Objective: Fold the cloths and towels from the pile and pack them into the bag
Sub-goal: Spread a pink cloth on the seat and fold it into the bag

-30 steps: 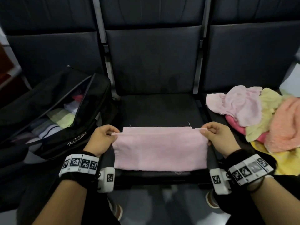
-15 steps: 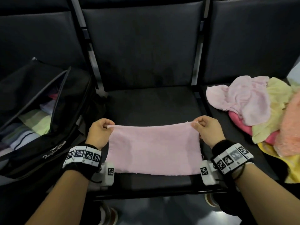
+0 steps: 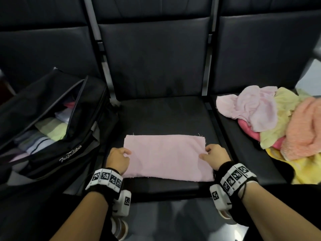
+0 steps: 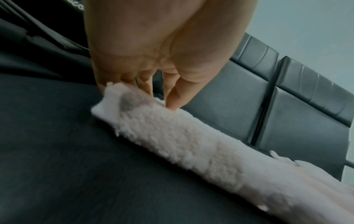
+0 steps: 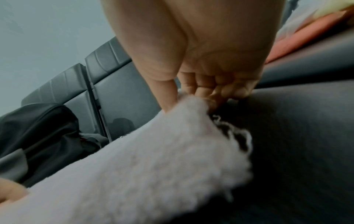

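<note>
A folded pink cloth (image 3: 166,157) lies flat on the middle black seat (image 3: 165,115). My left hand (image 3: 119,159) pinches its left edge about halfway along the side. In the left wrist view the thumb lies on top of the cloth (image 4: 182,144) and the fingers curl at its edge, the left hand (image 4: 153,94) right over it. My right hand (image 3: 213,155) pinches the right edge. The right wrist view shows the right hand (image 5: 191,98) with thumb and fingers closed on the fluffy cloth (image 5: 153,166). The open black bag (image 3: 73,157) stands on the left seat, folded cloths inside.
A loose pile of pink, yellow and orange towels (image 3: 271,119) covers the right seat. Dark seat backs rise behind all three seats. The bag (image 5: 38,128) sits close to the cloth's left end. The seat's front edge runs just below my wrists.
The hands held the cloth's far corners and lifted that edge. Now the cloth lies flat and both hands have come nearer, gripping the side edges midway.
</note>
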`<act>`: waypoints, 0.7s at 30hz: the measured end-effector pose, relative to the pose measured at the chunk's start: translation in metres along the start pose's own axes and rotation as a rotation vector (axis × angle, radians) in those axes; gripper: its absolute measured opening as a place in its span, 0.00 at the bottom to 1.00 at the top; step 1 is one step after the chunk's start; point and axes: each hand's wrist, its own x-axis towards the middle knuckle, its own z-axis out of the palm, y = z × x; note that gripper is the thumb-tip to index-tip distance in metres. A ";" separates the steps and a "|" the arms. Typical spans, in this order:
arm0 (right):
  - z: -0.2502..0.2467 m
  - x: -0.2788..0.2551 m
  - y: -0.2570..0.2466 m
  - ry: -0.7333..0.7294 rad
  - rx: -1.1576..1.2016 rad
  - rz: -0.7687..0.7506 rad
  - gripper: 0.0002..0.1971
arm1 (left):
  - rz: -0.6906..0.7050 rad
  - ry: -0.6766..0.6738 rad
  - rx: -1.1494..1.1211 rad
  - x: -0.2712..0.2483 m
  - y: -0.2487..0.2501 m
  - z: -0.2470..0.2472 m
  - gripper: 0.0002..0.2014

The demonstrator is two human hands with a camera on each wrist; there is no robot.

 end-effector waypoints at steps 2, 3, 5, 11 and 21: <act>-0.006 -0.004 -0.002 0.039 -0.016 -0.035 0.07 | -0.016 -0.025 0.010 -0.011 0.000 0.000 0.17; -0.010 -0.005 -0.002 0.092 -0.028 -0.052 0.07 | -0.020 -0.037 0.015 -0.017 -0.002 0.000 0.17; -0.019 -0.009 -0.002 0.180 0.007 -0.062 0.08 | -0.022 -0.060 0.010 -0.027 -0.005 0.003 0.17; -0.019 -0.017 0.003 0.157 0.268 0.054 0.09 | -0.017 -0.119 -0.007 -0.039 -0.002 0.007 0.15; -0.033 -0.043 -0.050 0.064 0.664 -0.120 0.32 | 0.127 -0.002 -0.192 -0.041 0.022 0.003 0.12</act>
